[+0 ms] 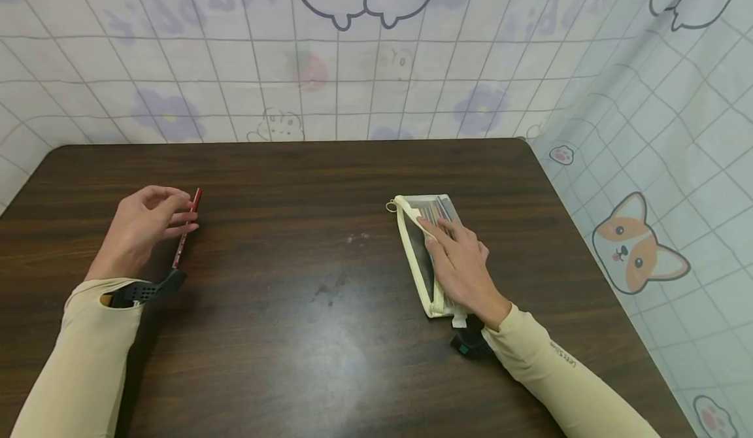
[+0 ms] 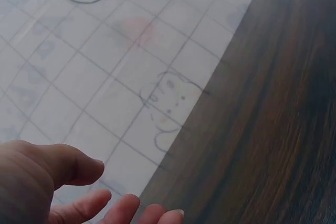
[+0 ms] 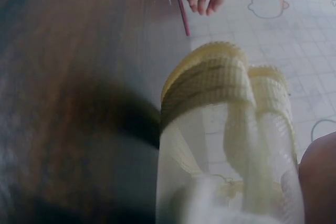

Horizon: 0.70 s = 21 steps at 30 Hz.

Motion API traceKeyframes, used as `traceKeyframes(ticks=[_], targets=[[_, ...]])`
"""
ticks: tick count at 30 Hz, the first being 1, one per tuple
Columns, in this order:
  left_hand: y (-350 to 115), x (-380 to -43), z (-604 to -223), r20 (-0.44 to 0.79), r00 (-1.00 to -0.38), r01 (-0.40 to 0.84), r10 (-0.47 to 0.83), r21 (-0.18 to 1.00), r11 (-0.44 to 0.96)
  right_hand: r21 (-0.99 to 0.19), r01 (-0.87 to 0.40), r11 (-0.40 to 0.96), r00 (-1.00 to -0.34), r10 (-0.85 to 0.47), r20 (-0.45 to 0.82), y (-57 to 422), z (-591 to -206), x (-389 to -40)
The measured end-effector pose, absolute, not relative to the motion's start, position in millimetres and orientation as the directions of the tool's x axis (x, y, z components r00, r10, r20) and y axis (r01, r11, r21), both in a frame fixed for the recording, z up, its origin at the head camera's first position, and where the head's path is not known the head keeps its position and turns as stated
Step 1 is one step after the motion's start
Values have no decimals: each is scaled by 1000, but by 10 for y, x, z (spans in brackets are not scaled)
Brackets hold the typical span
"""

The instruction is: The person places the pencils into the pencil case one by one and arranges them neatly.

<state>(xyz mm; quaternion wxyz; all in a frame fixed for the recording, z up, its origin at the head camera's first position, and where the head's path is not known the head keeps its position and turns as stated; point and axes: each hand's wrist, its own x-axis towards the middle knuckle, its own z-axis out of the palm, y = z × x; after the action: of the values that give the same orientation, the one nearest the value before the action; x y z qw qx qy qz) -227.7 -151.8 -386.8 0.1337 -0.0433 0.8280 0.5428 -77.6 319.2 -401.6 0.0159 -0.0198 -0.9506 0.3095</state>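
In the head view my left hand (image 1: 150,219) hovers over the left of the table with fingers loosely spread and nothing between them. A red pencil (image 1: 181,248) lies just beyond it, partly hidden behind the fingers. The left wrist view shows the same hand (image 2: 79,187), its thumb apart from the fingers. My right hand (image 1: 461,261) rests on a clear pencil case (image 1: 431,302) with a cream zipper, the fingers extended over its upper part. Several slim pencils or pens show inside the case. Close up, the right wrist view shows the case's zipped end (image 3: 210,77).
The dark wooden table (image 1: 282,229) ends at a back edge against a white grid-patterned curtain (image 1: 353,65). More of that curtain hangs along the right side. A black wrist device (image 1: 147,291) sits at my left cuff, another (image 1: 470,341) under my right wrist.
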Motion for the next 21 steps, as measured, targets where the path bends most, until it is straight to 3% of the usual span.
traceKeyframes(ticks=[21], targets=[[-1764, -2299, -3965, -272, -962, -216, 34, 827, 519, -590, 34, 807, -999, 51, 11, 3184, -4019, -766]])
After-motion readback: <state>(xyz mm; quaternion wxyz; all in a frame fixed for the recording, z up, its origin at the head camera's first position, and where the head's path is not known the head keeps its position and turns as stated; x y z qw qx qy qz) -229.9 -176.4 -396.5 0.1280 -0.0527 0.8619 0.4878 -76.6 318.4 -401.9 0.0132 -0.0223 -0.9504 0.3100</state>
